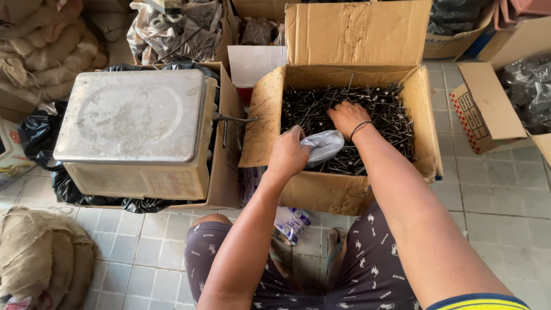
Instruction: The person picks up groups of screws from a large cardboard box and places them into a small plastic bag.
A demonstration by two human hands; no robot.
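Note:
An open cardboard box (270,103) in front of me is full of dark steel nails (384,109). My right hand (346,117), with a black band on the wrist, reaches down into the nails with its fingers buried among them. My left hand (288,154) hovers over the box's near left corner and grips a thin, clear plastic bag (324,144), whose mouth points toward the right hand. My knees in dark patterned shorts are below the box.
A metal weighing scale (135,117) rests on a box lined with black plastic at left. Burlap sacks (46,46) lie at far left and lower left. More open cartons (488,103) stand at right. Small packets (291,221) lie on the tiled floor.

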